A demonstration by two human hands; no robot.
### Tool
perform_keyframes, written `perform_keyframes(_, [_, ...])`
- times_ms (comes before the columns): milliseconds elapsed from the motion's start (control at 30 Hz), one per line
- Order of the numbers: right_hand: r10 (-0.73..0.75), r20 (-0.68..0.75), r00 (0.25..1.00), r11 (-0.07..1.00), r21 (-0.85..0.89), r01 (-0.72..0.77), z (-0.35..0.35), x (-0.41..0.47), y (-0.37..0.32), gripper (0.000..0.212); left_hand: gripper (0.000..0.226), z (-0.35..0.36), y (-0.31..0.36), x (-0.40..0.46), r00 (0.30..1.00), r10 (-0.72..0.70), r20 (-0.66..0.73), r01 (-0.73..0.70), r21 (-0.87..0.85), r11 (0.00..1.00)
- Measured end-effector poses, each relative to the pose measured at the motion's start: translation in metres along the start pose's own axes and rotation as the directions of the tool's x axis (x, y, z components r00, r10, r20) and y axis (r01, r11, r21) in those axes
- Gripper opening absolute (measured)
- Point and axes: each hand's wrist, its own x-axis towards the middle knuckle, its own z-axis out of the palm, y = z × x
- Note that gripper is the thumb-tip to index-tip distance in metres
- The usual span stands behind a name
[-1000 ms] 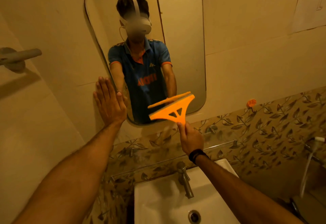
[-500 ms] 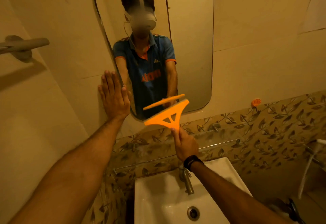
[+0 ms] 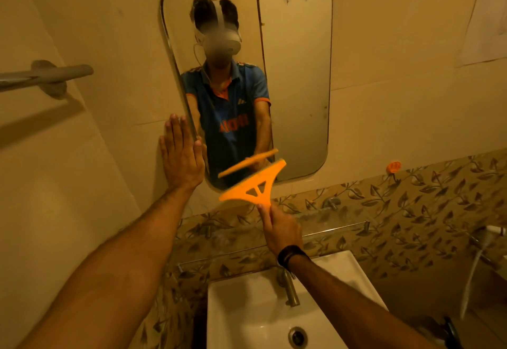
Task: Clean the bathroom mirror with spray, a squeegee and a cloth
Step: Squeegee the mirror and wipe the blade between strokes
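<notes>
Mirror point(image 3: 296, 79), one, rounded corners, fixed to the beige wall point(image 3: 397, 46) above the sink point(image 3: 241, 313). Head view, the only one. One orange squeegee point(image 3: 253, 185), blade end up against the lower part of the glass, tilted so its right tip sits higher than its left; its reflection shows just above as a second orange bar. Right hand point(image 3: 282, 229), grip clenched around the squeegee's handle from below, one finger laid up along the stem; a dark band on that wrist. Left hand point(image 3: 179, 156), grip released, palm flat and fingers together, pressed on the wall at the mirror's lower left edge, thumb crossing onto the glass. Two bare forearms reach up from the bottom of the frame. One white sink below, one drain point(image 3: 297, 337) in its basin, one metal tap point(image 3: 288, 285) at its back. One band of leaf-patterned tiles point(image 3: 411, 211) behind it, with one glass shelf point(image 3: 323, 228) mounted across them. One small orange hook point(image 3: 393, 167) on the tiles to the right of the mirror. One grey towel bar point(image 3: 46, 74) on the left wall.
</notes>
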Motion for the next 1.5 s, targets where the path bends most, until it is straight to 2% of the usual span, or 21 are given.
perform_keyframes(67, [-0.043, -0.037, 0.998, 0.999, -0.01, 0.042, -0.006, 0.018, -0.018, 0.053, 0.062, -0.001, 0.002, -0.001, 1.0, -0.005, 0.009, 0.006, -0.008, 1.0])
perform_keyframes(167, [0.011, 0.008, 1.0, 0.999, -0.038, -0.01, -0.012, 0.04, -0.027, 0.053, 0.062, -0.005, 0.007, -0.002, 0.999, -0.024, 0.026, 0.025, -0.026, 0.999])
perform_keyframes(367, [0.106, 0.106, 0.989, 0.992, -0.079, -0.097, 0.002, 0.012, 0.008, 0.05, 0.062, -0.016, 0.0, -0.005, 0.996, -0.003, 0.085, 0.009, -0.072, 0.997])
perform_keyframes(467, [0.198, 0.164, 0.966, 0.972, -0.162, -0.172, 0.006, -0.002, 0.022, 0.055, 0.063, -0.017, -0.003, -0.011, 0.993, -0.005, 0.116, 0.014, -0.078, 0.997])
perform_keyframes(567, [0.22, 0.083, 0.972, 0.974, -0.069, -0.215, -0.001, -0.007, 0.023, 0.059, 0.063, -0.014, -0.008, -0.019, 0.989, -0.021, 0.146, 0.034, -0.083, 0.996])
perform_keyframes(633, [0.168, 0.014, 0.986, 0.985, 0.041, -0.169, -0.011, -0.001, 0.011, 0.058, 0.064, -0.012, -0.01, -0.023, 0.99, -0.037, 0.139, 0.05, -0.095, 0.994])
perform_keyframes(700, [0.06, -0.051, 0.997, 0.996, 0.074, -0.056, -0.023, 0.013, -0.005, 0.053, 0.064, -0.013, -0.008, -0.024, 0.992, -0.069, 0.108, 0.081, -0.109, 0.991])
perform_keyframes(767, [-0.057, -0.115, 0.992, 0.997, 0.053, 0.063, -0.037, 0.034, -0.027, 0.053, 0.064, -0.017, -0.004, -0.02, 0.993, -0.089, 0.073, 0.098, -0.132, 0.986])
perform_keyframes(900, [-0.25, -0.134, 0.959, 0.968, -0.066, 0.243, -0.072, 0.087, -0.072, 0.066, 0.064, -0.032, 0.002, 0.008, 0.998, -0.061, 0.036, 0.067, -0.2, 0.978])
perform_keyframes(967, [-0.322, -0.14, 0.936, 0.942, -0.144, 0.303, -0.092, 0.117, -0.096, 0.072, 0.065, -0.044, 0.006, 0.036, 0.998, -0.066, -0.013, 0.062, -0.221, 0.973])
perform_keyframes(1133, [-0.488, -0.132, 0.863, 0.85, -0.295, 0.436, -0.142, 0.178, -0.152, 0.058, 0.062, -0.073, 0.014, 0.102, 0.99, -0.079, -0.118, 0.046, -0.262, 0.964])
perform_keyframes(1233, [-0.632, -0.165, 0.757, 0.752, -0.367, 0.548, -0.169, 0.206, -0.187, 0.047, 0.062, -0.086, 0.015, 0.131, 0.987, -0.075, -0.143, 0.038, -0.247, 0.968])
perform_keyframes(1367, [-0.688, -0.067, 0.723, 0.655, -0.488, 0.578, -0.2, 0.247, -0.231, 0.055, 0.062, -0.103, 0.017, 0.17, 0.98, -0.048, -0.193, 0.009, -0.201, 0.98])
perform_keyframes(1500, [-0.737, 0.033, 0.675, 0.54, -0.572, 0.617, -0.216, 0.278, -0.265, 0.051, 0.064, -0.111, 0.019, 0.192, 0.972, -0.093, -0.218, 0.052, -0.188, 0.981])
